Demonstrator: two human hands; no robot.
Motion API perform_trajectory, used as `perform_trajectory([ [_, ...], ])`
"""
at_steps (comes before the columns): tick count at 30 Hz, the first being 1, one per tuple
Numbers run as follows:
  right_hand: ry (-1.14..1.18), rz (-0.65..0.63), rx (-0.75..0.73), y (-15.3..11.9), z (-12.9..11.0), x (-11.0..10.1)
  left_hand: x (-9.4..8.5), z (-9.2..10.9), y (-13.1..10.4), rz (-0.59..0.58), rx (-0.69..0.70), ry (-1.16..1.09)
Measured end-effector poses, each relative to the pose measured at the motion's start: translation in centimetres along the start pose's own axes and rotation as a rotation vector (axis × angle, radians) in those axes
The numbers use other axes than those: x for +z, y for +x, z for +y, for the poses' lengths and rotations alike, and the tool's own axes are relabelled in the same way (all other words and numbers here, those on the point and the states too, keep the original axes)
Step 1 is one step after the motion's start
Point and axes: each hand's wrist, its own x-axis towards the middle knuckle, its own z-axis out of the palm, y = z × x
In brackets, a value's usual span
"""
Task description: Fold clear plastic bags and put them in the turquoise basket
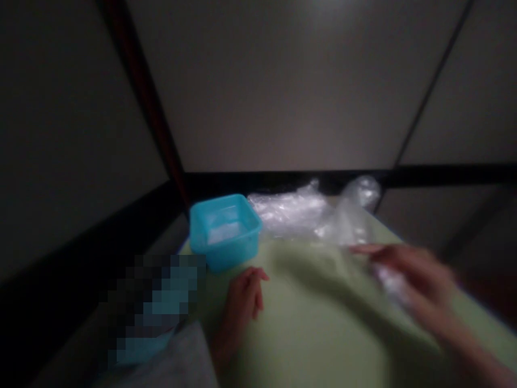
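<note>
My left hand (245, 293) rests over the pale green table (315, 323), just in front of the blue basket (232, 250). Its fingers are curled, and nothing shows between them. Whitish, see-through material lies in the bottom of the basket. On the right, my right hand (412, 275) is blurred by motion, with one finger stretched towards the clear plastic bags. Something whitish and crinkled (390, 280) is under its palm, held by the other fingers. Clear plastic bags (291, 213) lie crumpled along the far edge, right of the basket.
Grey wall panels (283, 97) with dark strips stand behind the table. A grey sleeve (181, 361) and a pixelated light-blue area (169, 296) are at the lower left, beside the table's left edge.
</note>
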Motion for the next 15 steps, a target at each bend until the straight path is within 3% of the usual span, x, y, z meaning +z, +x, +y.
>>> perform_trajectory([
  [3,-0.133,-0.622,-0.366,-1.2,-0.2,4.8,-0.1,0.1,0.2,-0.042,-0.049,-0.074],
  [5,-0.178,-0.827,-0.448,-1.8,0.4,7.1,-0.2,0.3,0.3,-0.050,-0.113,-0.094],
  [7,-0.152,-0.904,-0.416,-2.2,0.9,8.2,-0.2,0.5,0.4,-0.048,-0.165,-0.081],
  [9,-0.060,-0.926,-0.349,-2.5,1.2,8.3,-0.1,0.6,0.4,-0.033,-0.125,-0.023],
  [12,-0.011,-0.873,-0.271,-2.3,1.2,7.6,0.0,0.3,0.2,0.030,0.087,0.140],
  [15,-0.141,-0.765,-0.226,-1.5,1.5,6.6,0.3,-0.2,-0.3,0.015,0.307,0.312],
])
